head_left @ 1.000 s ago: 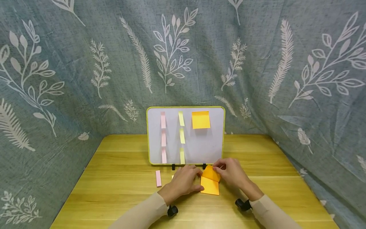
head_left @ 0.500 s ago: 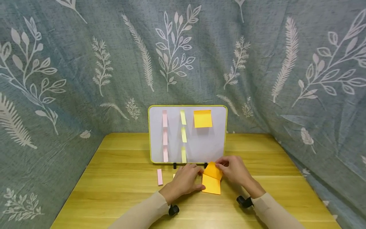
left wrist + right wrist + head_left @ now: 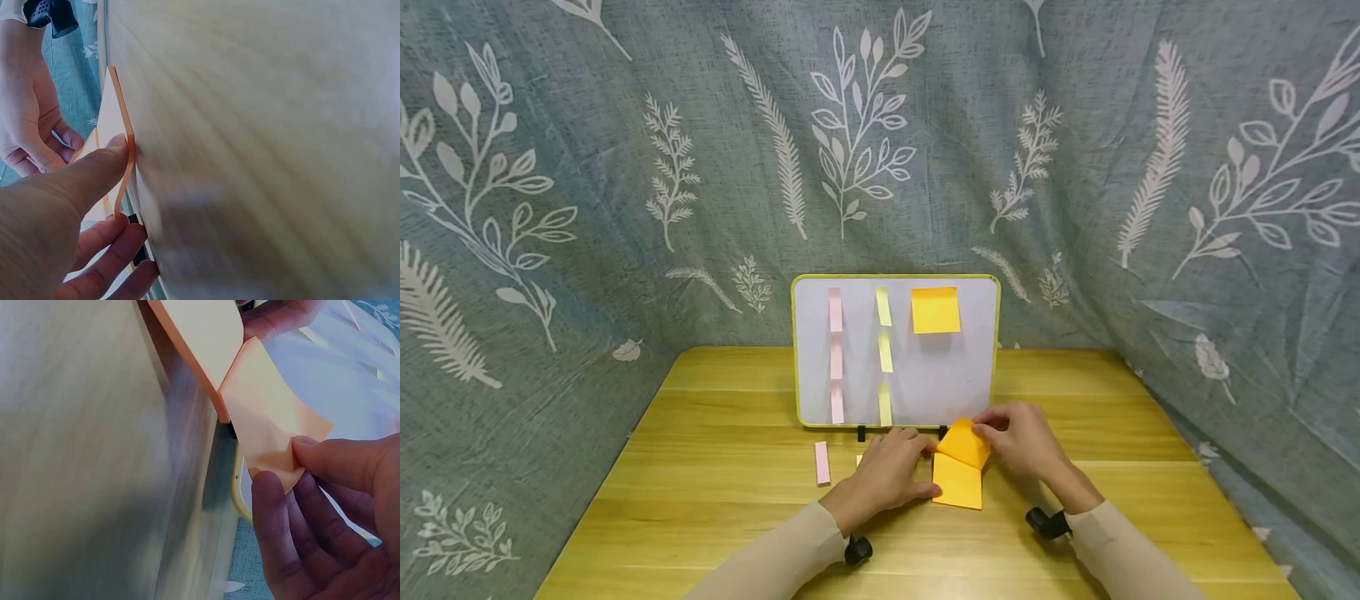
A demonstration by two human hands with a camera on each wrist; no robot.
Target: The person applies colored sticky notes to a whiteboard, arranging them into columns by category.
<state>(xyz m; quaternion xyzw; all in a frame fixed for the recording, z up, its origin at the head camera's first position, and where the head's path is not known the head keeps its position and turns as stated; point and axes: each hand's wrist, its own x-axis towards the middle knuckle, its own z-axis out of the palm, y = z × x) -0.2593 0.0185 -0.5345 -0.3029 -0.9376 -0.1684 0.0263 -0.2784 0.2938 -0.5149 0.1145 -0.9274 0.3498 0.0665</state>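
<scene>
A pad of orange sticky notes (image 3: 957,481) is in front of the whiteboard's foot, near the middle of the head view. My left hand (image 3: 886,472) grips its left edge, thumb on the face and fingertips at the far corner. The top sticky note (image 3: 964,444) is bent up from the pad. My right hand (image 3: 1026,442) pinches that sheet's upper corner between thumb and fingers. The right wrist view shows the lifted sheet (image 3: 265,409) curving away from the pad (image 3: 200,337), still joined along a crease. In the left wrist view the thumb (image 3: 100,165) presses the pad's edge.
Behind the hands stands a whiteboard (image 3: 955,383) with a yellow frame. It carries pink strips (image 3: 837,357), yellow strips (image 3: 886,352) and one orange sticky note (image 3: 936,310). A pink strip pad (image 3: 822,463) lies left of my left hand, which mostly hides a pale yellow piece (image 3: 859,460).
My right hand has drawn the top sheet slightly farther up and to the right. My left hand keeps its grip on the pad. The head view has shifted a little.
</scene>
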